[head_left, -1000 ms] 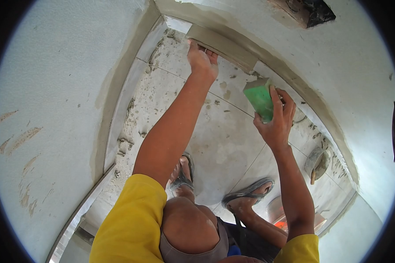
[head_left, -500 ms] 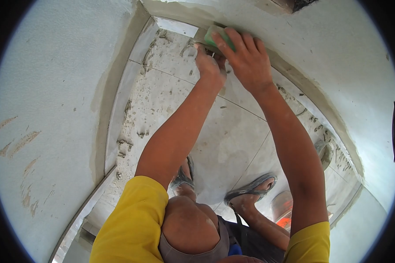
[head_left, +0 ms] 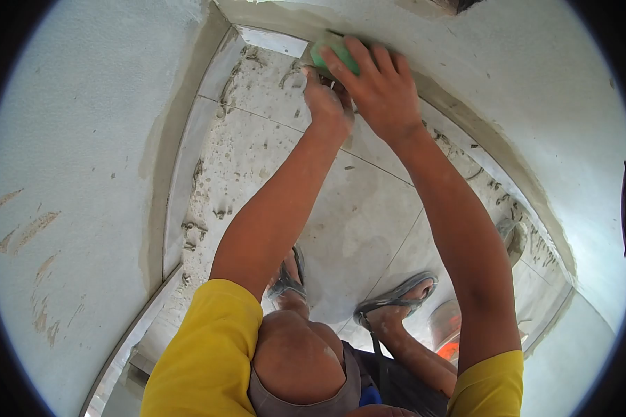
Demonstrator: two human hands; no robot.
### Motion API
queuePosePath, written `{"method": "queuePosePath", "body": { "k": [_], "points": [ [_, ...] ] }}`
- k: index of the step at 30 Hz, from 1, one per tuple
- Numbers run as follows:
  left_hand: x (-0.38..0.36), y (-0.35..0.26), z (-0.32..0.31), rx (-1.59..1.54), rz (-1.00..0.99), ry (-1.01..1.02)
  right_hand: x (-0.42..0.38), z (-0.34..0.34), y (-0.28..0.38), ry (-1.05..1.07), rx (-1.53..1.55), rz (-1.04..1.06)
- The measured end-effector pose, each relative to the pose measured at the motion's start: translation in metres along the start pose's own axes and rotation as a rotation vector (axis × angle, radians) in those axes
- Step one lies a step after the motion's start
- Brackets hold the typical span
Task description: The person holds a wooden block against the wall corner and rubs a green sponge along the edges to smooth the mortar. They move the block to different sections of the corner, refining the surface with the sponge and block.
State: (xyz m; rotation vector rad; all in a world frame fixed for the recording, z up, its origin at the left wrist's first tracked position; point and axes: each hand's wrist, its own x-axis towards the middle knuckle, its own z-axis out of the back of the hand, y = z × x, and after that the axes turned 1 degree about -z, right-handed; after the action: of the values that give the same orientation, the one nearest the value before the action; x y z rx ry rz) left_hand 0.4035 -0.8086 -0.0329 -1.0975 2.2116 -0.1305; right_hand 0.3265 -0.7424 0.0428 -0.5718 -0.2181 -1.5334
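Observation:
Up against the base of the far wall, my right hand (head_left: 386,97) lies over a green sponge (head_left: 332,54), its fingers curled onto it. Close beneath is my left hand (head_left: 328,104), fingers closed, with the thumb side toward the sponge. Something flat and greyish shows beside the left fingertips, but what the left hand grips is mostly hidden. Both hands are at the skirting tiles (head_left: 275,40), just under a band of damp grey mortar (head_left: 278,15) on the wall.
Mortar crumbs lie along the edges of the tiled floor (head_left: 355,208). My sandalled feet stand on it, with a bucket (head_left: 446,326) beside the right leg. A rounded grey object (head_left: 513,240) sits by the right skirting. The left wall (head_left: 97,139) rises close by.
The view has shifted slightly. My hands and the green sponge have moved a little to the left along the wall's base, and the sponge shows more between the fingers.

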Motion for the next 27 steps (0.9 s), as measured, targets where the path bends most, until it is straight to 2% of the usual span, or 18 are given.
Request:
{"method": "queuePosePath", "body": {
  "k": [3,7,10,14,17,19,23,25,27],
  "points": [
    [-0.002,0.0,-0.002,-0.02,0.01,-0.011,-0.005,0.0,-0.002,0.02,0.004,0.0],
    [-0.008,-0.004,-0.011,-0.037,0.017,-0.062,-0.079,0.043,-0.036,0.161,-0.175,-0.103],
    [-0.006,-0.001,-0.01,-0.042,-0.006,-0.057,-0.083,0.054,-0.035,0.155,-0.134,-0.128],
    [-0.006,-0.001,-0.008,0.008,-0.017,-0.049,-0.021,0.021,-0.004,0.082,-0.057,-0.026],
    [-0.006,-0.001,-0.004,-0.051,0.074,0.03,0.008,-0.005,0.011,0.035,-0.043,-0.003],
    [-0.005,0.0,-0.003,-0.003,0.0,0.003,-0.006,0.003,0.001,0.067,-0.043,-0.017],
    [-0.007,-0.004,-0.014,-0.022,-0.007,-0.044,-0.084,0.041,-0.042,0.162,-0.155,-0.099],
    [-0.008,-0.003,-0.012,-0.063,0.05,-0.086,-0.099,0.049,-0.044,0.197,-0.184,-0.136],
    [-0.006,0.0,-0.011,-0.046,0.029,-0.084,-0.089,0.056,-0.039,0.106,-0.096,-0.138]
  ]
}}
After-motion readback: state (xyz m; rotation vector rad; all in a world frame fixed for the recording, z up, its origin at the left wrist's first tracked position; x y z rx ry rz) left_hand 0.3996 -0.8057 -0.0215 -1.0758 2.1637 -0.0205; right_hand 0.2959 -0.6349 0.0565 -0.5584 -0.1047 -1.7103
